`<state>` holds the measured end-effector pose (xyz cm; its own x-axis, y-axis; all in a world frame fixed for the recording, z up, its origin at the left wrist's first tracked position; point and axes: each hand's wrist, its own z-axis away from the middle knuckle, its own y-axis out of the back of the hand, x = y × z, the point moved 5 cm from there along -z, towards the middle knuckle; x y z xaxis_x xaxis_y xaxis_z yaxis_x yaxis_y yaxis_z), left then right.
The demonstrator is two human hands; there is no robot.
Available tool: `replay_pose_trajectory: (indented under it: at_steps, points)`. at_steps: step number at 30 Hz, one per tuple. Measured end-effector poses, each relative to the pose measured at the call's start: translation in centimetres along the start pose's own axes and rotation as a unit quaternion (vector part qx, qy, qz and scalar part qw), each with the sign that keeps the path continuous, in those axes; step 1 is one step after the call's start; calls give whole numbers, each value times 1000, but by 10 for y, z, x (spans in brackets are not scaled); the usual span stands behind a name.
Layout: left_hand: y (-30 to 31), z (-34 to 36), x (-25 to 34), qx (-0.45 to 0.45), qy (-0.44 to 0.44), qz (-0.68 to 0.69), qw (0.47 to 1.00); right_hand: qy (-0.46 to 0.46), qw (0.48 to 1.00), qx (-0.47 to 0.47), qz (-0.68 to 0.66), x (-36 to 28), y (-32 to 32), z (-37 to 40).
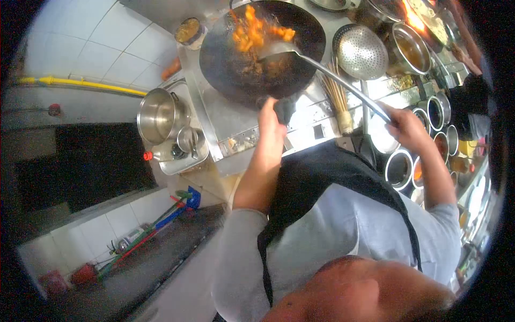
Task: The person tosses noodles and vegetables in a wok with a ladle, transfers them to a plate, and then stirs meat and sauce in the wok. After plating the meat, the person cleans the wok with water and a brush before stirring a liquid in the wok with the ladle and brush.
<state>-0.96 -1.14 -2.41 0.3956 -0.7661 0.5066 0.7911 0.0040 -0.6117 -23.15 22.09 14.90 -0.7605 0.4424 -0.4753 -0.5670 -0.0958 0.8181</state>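
My left hand is closed on a dark cloth against the near rim of a large black wok. Whether a handle lies under the cloth is hidden. Orange-brown pieces of food are in the air over the far part of the wok, slightly blurred. In my right hand is the long metal handle of a wok ladle; its bowl is inside the wok, close to the food.
A perforated strainer and a bamboo brush are right of the wok. Flames burn at the top right, near a pot and another person's arm. Several seasoning containers stand right; a steel pot stands left.
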Motion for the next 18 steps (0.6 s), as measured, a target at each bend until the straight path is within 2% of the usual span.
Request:
replay_pose_trajectory:
  at_steps: [1, 3, 5, 9, 11, 14, 15, 18]
  points:
    - [-5, -7, 4, 11, 12, -6, 1000, -33, 999, -19, 18, 1, 10, 5]
    - [-7, -19, 9, 20, 26, -15, 999, -41, 998, -27, 31, -2, 26, 13]
    - [-11, -30, 9, -19, 56, -46, 997, -51, 996, -40, 59, -3, 38, 16]
    - [-13, -41, 0, 20, 70, 15, 997, -10, 997, -26, 68, -11, 47, 3]
    - [-3, -73, -14, -85, 68, 28, 994, 5, 995, -38, 94, -18, 46, -13]
    - [-2, -28, -10, -51, 40, -33, 997, 44, 990, -49, 122, -23, 52, -24]
    - [-15, 5, -4, -42, 33, 7, 999, 13, 987, -70, 143, -36, 59, -18]
    - [5, 28, -10, 3, 37, -38, 999, 55, 986, -72, 139, -49, 58, -20]
